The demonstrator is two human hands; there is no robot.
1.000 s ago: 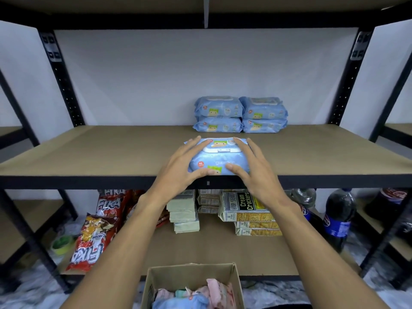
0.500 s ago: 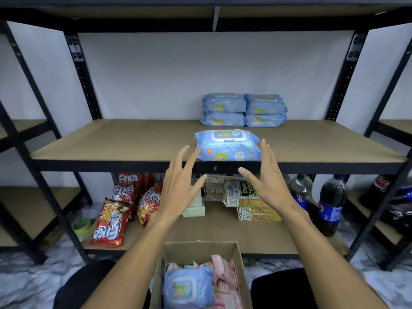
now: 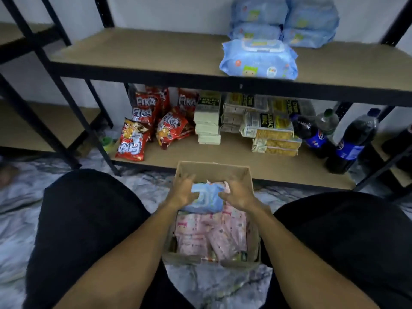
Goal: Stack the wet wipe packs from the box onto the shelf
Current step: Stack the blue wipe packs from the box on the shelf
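Note:
Between my knees stands a cardboard box (image 3: 214, 169). Inside it my left hand (image 3: 182, 192) and my right hand (image 3: 237, 194) grip the two sides of a blue wet wipe pack (image 3: 206, 198), which lies on several pink packs (image 3: 211, 235). On the brown shelf (image 3: 142, 50) above, one blue pack (image 3: 259, 60) lies alone near the front edge. Behind it, against the wall, is a stack of several blue packs (image 3: 283, 21).
The lower shelf holds red snack bags (image 3: 153, 121), cracker packs (image 3: 263, 123) and dark soda bottles (image 3: 352, 143). Black shelf posts (image 3: 55, 81) rise at the left. My legs in black flank the box on a marbled floor (image 3: 17, 197).
Both hands let go of the blue pack on the shelf's front edge, dropped into the box and closed on another blue pack. The view tilted downward.

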